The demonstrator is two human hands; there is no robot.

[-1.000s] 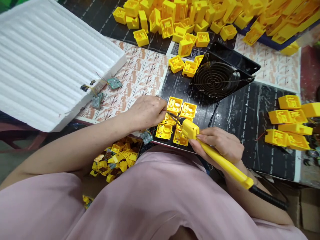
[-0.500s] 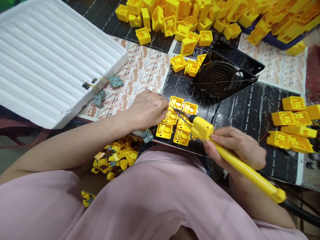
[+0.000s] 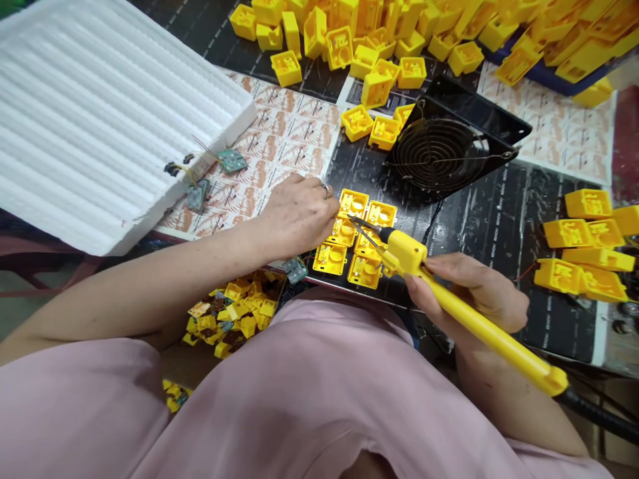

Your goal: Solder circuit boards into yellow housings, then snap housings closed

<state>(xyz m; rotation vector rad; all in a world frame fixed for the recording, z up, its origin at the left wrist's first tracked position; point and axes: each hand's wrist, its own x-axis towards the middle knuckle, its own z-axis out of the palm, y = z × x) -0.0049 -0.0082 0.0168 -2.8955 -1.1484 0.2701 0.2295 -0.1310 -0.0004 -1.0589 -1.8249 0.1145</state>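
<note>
My right hand [image 3: 474, 293] is closed around a yellow soldering iron [image 3: 464, 316], whose dark tip points left over a block of small yellow plastic housings [image 3: 366, 269]. These open housings stand in two columns with metal contacts inside. The tip is at the middle-left housing, near the fingertips of my left hand [image 3: 304, 211]. My left hand is curled, fingers pressed together at that housing's left edge; whatever they pinch is hidden. A green circuit board [image 3: 295, 269] with thin wires lies just below my left wrist, at the table edge.
A black fan [image 3: 439, 150] with a wire grille stands beyond the housings. White ribbed foam [image 3: 114, 120] fills the left, with circuit boards [image 3: 231, 160] at its edge. Loose yellow housings [image 3: 377, 86] are heaped at the back; several more [image 3: 569, 233] lie right. A pile of yellow parts [image 3: 234, 313] sits below the table.
Almost nothing differs. The iron and both hands keep their places at the same housing, and the whole view has shifted very slightly.
</note>
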